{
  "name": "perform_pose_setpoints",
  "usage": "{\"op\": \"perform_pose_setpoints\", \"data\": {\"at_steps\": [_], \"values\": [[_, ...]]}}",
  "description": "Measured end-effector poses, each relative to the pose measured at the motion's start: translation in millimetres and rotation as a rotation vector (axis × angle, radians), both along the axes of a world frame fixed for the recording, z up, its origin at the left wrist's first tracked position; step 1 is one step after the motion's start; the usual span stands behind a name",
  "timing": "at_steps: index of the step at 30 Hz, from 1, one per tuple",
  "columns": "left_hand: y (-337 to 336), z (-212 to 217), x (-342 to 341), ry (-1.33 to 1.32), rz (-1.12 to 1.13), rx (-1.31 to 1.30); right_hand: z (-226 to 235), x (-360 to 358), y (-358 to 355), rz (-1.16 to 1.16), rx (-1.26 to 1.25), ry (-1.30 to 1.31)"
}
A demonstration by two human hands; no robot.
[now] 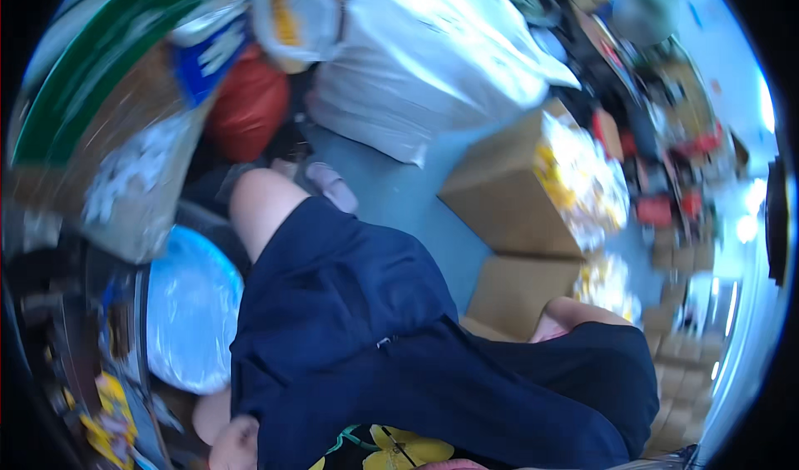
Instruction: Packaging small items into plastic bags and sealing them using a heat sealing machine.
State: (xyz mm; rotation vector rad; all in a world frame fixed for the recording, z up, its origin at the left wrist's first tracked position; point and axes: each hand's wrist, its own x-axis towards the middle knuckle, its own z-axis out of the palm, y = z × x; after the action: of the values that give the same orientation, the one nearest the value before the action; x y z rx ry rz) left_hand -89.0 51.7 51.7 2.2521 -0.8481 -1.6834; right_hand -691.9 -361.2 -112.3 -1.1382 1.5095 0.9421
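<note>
Bare skin of my left arm or hand (236, 443) shows at the lower left, beside the dark blue apron (349, 295) over my lap. Its fingers cannot be made out, nor anything held. Close by stands a round tub with a light blue rim, lined with clear plastic (193, 320). My right hand is not in view. Bare knees stick out from under the dark cloth, one toward the far left and one at the right, by an open cardboard box (520, 291).
A second cardboard box (499, 187) holds yellow and white wrapped pieces. Behind it stands a big white sack (424, 62). A red bag (248, 108) and a carton with a green edge (100, 71) are at the far left. Stacked boxes line the right.
</note>
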Motion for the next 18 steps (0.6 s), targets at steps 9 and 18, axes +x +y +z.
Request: {"op": "perform_pose_setpoints", "data": {"at_steps": [9, 18], "values": [[-206, -75, 55, -0.303, -0.338, -0.332, 92, 50, 196, -0.601, -0.178, 0.280], [-198, -83, 57, -0.285, -0.399, -0.226, -20, -40, 108, -0.524, -0.920, 0.169]]}}
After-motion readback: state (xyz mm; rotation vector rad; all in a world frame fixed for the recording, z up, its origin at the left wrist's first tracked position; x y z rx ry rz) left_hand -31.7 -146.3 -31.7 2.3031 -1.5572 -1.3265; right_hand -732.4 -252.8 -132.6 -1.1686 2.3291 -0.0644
